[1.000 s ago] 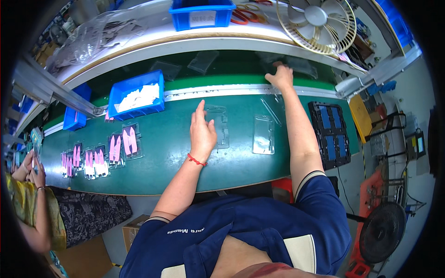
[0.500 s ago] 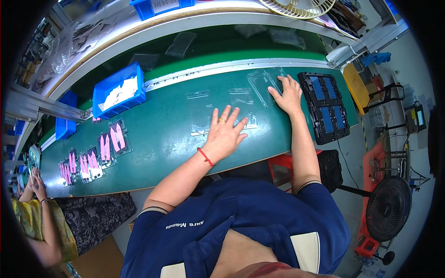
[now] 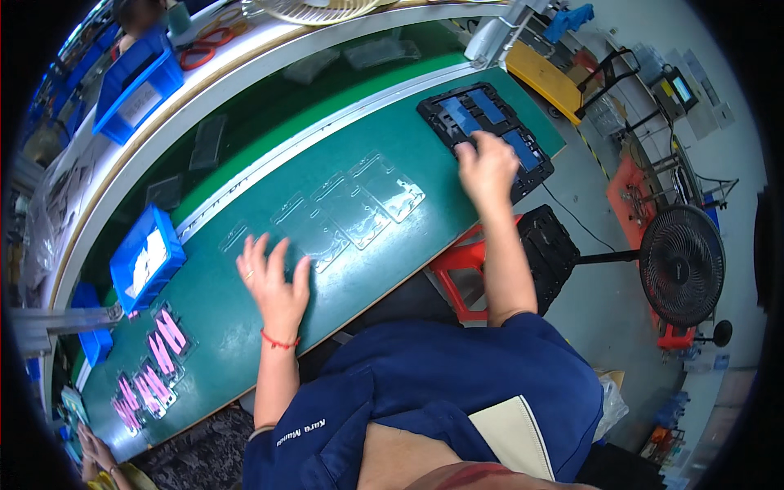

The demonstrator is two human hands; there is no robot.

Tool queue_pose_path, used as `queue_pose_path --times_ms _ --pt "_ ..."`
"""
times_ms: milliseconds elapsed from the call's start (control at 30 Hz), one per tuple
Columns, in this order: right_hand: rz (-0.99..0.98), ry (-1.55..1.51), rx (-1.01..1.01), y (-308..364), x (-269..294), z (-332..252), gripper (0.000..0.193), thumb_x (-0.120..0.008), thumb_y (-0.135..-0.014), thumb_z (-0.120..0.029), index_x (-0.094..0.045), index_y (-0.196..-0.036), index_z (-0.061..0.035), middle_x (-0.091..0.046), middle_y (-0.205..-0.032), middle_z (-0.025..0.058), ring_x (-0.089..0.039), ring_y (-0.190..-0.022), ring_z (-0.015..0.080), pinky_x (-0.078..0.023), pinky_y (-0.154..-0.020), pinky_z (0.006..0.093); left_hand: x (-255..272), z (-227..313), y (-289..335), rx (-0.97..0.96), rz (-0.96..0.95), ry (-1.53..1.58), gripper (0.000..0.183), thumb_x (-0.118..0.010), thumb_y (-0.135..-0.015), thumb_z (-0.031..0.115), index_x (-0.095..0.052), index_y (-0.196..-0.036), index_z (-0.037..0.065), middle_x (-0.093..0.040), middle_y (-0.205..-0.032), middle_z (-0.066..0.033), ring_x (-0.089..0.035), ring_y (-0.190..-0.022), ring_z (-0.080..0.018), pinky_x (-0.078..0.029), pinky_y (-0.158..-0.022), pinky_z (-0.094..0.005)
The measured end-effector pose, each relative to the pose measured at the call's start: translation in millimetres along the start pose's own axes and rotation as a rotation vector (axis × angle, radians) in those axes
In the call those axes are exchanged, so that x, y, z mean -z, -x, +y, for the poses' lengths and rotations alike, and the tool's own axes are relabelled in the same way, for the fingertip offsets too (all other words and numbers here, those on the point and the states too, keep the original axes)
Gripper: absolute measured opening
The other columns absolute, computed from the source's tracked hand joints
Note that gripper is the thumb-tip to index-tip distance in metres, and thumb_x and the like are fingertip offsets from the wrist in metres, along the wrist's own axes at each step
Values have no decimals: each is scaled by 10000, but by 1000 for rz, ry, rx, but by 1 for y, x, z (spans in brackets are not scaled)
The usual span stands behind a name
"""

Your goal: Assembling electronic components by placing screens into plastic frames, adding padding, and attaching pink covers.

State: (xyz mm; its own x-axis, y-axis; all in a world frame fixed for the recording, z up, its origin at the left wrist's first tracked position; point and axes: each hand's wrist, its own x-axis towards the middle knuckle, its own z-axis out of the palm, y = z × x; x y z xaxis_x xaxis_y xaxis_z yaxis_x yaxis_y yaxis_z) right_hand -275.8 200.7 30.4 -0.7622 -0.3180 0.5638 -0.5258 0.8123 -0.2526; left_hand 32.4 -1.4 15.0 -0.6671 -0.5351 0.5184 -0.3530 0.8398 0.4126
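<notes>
Several clear plastic trays (image 3: 353,214) lie in a slanting row on the green table. My left hand (image 3: 276,282), a red cord on its wrist, is open with fingers spread at the row's left end. Its fingers partly cover the leftmost clear tray (image 3: 234,238). Over the near edge of a black tray (image 3: 433,116) is my right hand (image 3: 490,171), thumb and fingers apart, with nothing visible in it. Flat blue rectangular pieces (image 3: 487,109) sit in the black tray's slots. Whether the right fingertips touch a piece cannot be seen.
At the left, a blue bin (image 3: 173,255) holds white pieces. Closer in lie several clear packs with pink strips (image 3: 161,353). A co-worker's hands (image 3: 98,449) show at the lower left. A red stool (image 3: 457,265) and black fan (image 3: 682,265) stand right of the table.
My view has turned to the right. My right hand has left the clear trays and reached over the black tray. The clear trays now lie in a row; my left hand is at its left end.
</notes>
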Motion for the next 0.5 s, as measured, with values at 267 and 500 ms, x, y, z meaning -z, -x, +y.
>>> queue_pose_path --times_ms 267,500 --pt "-476 282 -381 -88 0 125 527 -749 -702 -510 -680 -1066 -135 -561 -1227 139 -467 -1166 326 -342 -963 442 6 -16 29 306 -4 -101 472 -695 -816 245 -560 -1221 44 -418 -1349 -229 -399 -1248 -395 -326 -1024 -477" --pt "-616 197 -362 -108 0 132 431 -806 -669 -430 -634 -895 -106 -645 -1082 100 -548 -1094 275 -350 -901 426 -1 -20 30 250 -8 -76 498 -673 -837 237 -516 -1265 37 -385 -1381 -229 -398 -1255 -384 -333 -1030 -455"
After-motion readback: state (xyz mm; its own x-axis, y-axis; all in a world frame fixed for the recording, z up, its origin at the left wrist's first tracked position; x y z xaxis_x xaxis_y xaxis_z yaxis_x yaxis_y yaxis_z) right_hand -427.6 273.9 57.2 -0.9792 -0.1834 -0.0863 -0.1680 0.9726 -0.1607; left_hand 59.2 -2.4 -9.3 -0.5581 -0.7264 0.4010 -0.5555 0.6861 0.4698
